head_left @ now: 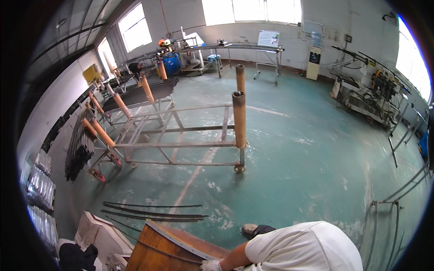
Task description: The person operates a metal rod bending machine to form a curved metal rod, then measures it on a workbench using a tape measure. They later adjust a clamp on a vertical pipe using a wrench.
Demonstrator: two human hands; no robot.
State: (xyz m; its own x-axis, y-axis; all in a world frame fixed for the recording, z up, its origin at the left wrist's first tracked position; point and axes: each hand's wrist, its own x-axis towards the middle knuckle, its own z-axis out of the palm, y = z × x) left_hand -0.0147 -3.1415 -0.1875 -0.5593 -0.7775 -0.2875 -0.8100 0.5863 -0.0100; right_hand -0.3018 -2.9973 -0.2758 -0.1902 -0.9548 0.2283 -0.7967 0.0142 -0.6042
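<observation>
My right hand (211,265), in a pale knit glove, is at the lower edge, with my bare forearm and white sleeve (307,248) reaching in from the right. It closes around the end of a thin dark rod (169,254), which slants up and left across an orange-brown wooden board (147,248). The frame edge cuts off part of the glove. Along the board's far side runs a grey metal strip (181,243). My left hand is out of sight.
Several dark rods (153,212) lie on the green floor beyond the board. A wheeled metal frame (181,145) with upright orange-brown tubes stands ahead. At left are a white box (101,237) and a bundle of black rods (79,151); a metal stand (384,203) is at right.
</observation>
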